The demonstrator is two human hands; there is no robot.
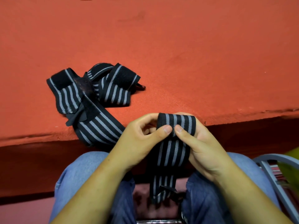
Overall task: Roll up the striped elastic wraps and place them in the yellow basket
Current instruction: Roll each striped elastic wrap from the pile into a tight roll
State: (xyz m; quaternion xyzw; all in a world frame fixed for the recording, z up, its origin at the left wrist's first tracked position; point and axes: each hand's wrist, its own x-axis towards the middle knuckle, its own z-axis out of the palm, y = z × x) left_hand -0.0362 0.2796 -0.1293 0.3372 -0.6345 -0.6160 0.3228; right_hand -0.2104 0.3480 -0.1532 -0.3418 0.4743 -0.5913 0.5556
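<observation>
**Wrap** (171, 152): black with grey stripes, held in both hands, just on the near side of the surface's front edge (242, 117). The top end is folded over into a first turn. The fold sits above the thumbs and against the fingertips behind it. The tail hangs straight down below the hands, between the knees, and ends in a black loop.

**Left hand** (137, 139): the thumb presses the front of the fold and the fingers curl behind it, pinching the wrap.

**Right hand** (199, 143): same pinch. Its thumb tip lies just beside the left thumb, and the wrap's right edge runs along the palm.

**Pile** (103, 88): loose striped wraps with black fastener patches, lying on the surface beyond and left of the left fingers, well apart from them. One strip (98, 126) runs from the pile over the edge and passes behind the left wrist. Whether it joins the held wrap cannot be told.

**Surface** (178, 46): red, a wide expanse beyond the fingertips and to the right of the pile.

**Jeans** (77, 172): below the wrists.

**Frame** (271, 172): grey, right of the right wrist at the picture's edge. A yellow-green blur beside it cannot be identified.
</observation>
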